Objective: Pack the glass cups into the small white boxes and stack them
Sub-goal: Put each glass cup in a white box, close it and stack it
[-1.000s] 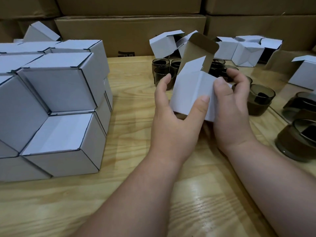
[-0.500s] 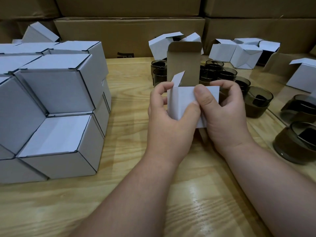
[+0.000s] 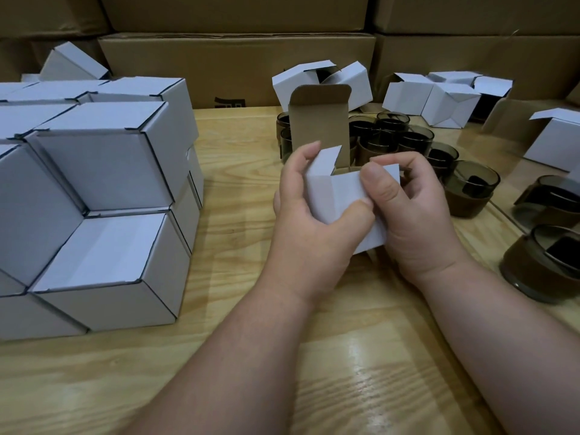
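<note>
Small white cardboard box, brown lid flap standing open, sits in both hands above the wooden desk: the left hand curls round its near-left corner, and the right hand pinches its right wall with the thumb on the front. To do this well, I would square the walls and tuck the side flaps before loading a dark smoked glass cup, which waits just right. Closed boxes are stacked at left.

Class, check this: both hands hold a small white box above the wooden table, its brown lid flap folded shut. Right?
Not quite. The head view shows both hands, left hand and right hand, holding the small white box, but its lid flap stands upright, open.
</note>
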